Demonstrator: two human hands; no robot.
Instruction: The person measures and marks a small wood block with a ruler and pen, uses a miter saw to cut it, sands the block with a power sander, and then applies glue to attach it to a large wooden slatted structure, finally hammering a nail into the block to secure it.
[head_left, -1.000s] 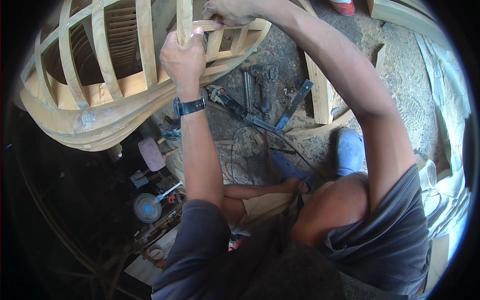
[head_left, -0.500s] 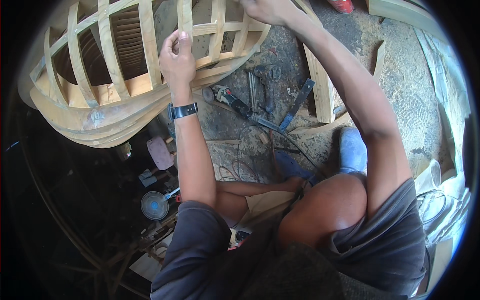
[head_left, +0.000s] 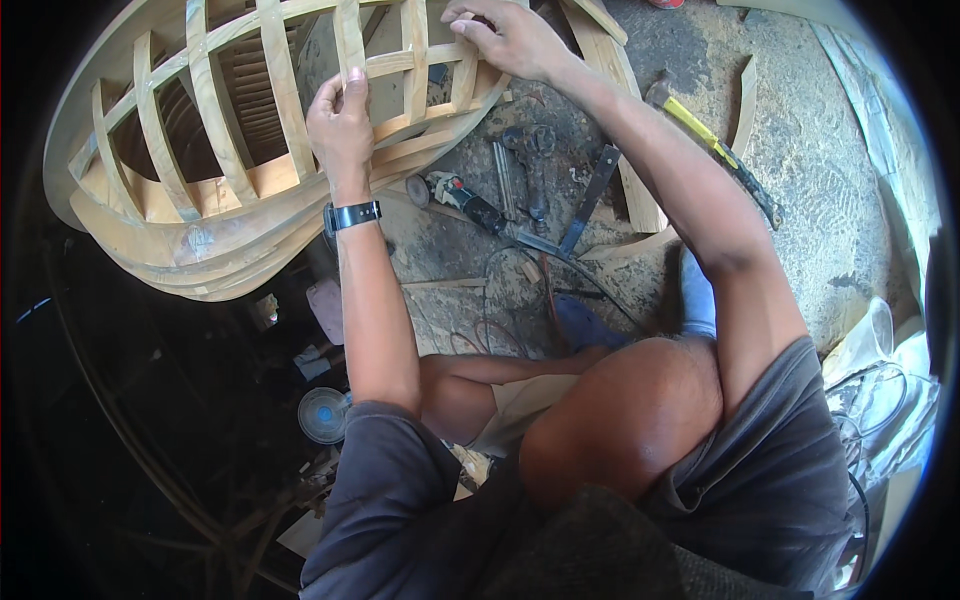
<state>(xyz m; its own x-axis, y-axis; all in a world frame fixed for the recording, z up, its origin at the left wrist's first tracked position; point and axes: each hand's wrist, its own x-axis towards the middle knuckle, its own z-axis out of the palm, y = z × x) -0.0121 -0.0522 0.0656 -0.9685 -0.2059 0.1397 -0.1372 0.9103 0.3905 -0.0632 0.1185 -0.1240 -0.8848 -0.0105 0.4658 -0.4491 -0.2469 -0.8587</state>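
A curved wooden frame (head_left: 225, 120) of pale ribs and lengthwise strips, like a boat hull, fills the upper left. My left hand (head_left: 340, 130) is closed around the lower part of one upright rib (head_left: 350, 45), thumb on its face. A dark watch sits on that wrist. My right hand (head_left: 505, 42) hovers at the frame's right end, over a short rib (head_left: 465, 82). Its fingers are bent but apart, with nothing visible in them; I cannot tell whether the fingertips touch the wood.
On the stained floor lie an angle grinder (head_left: 465, 203), a dark power drill (head_left: 535, 165), a dark flat metal bar (head_left: 590, 195) and a yellow-handled hammer (head_left: 700, 130). Wooden planks (head_left: 635, 195) lie under my right forearm. A cable (head_left: 600, 290) runs near my blue shoes. Plastic sheeting (head_left: 880, 370) lies at right.
My right hand has come lower and slightly left along the frame, its fingers now in view. The hammer now shows beside my right forearm. My left hand stays on the same rib.
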